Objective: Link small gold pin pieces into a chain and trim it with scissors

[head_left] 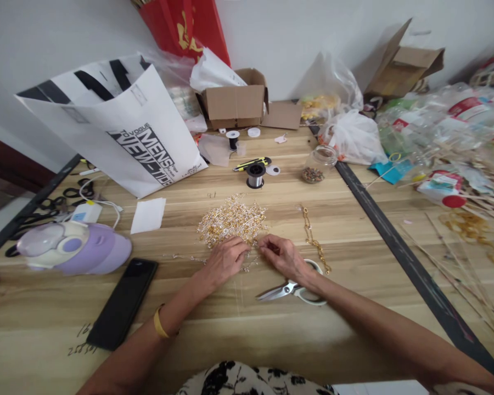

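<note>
Left hand [227, 259] and right hand [280, 255] are facing each other, low over a wooden table [214, 334], fingers curling inward and fingertips nearly meeting; what, if anything, either is gripping is too small to tell. Just beyond them, a heap of gold- and silver-coloured pieces [230, 216] is spreading across the wood, its near edge bordering the left hand's fingers. A thin strand [185, 257] is trailing out beside the left hand. Scissors [290, 287] are lying partly beneath the right wrist, while a gold-coloured chain [310, 240] is resting just to its right.
</note>
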Available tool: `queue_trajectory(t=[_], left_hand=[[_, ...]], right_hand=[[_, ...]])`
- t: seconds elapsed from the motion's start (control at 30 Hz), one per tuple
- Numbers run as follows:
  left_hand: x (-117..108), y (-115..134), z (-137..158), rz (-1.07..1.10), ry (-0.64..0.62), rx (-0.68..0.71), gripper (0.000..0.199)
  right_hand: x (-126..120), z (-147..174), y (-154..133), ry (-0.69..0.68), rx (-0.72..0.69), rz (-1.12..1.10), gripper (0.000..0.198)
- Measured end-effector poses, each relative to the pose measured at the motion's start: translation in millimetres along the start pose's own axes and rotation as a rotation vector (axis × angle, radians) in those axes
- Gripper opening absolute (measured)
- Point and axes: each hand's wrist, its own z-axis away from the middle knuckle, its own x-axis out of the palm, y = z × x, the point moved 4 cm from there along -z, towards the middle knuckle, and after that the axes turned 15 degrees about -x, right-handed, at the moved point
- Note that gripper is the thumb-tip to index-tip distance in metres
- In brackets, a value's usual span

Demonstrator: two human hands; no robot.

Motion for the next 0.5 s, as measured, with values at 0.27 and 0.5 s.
queue_trajectory(t=[0.27, 0.5], left_hand=[[-2.9, 3.9, -7.8, -0.056, 0.034, -0.016, 0.011], [-19.2, -9.4, -17.1, 0.058, 0.207, -0.132, 0.009]], right_hand=[[-2.3, 2.3, 7.4, 0.054, 0.022, -0.004, 0.012], [-3.5, 2.4, 6.7, 0.034, 0.014, -0.006, 0.011]])
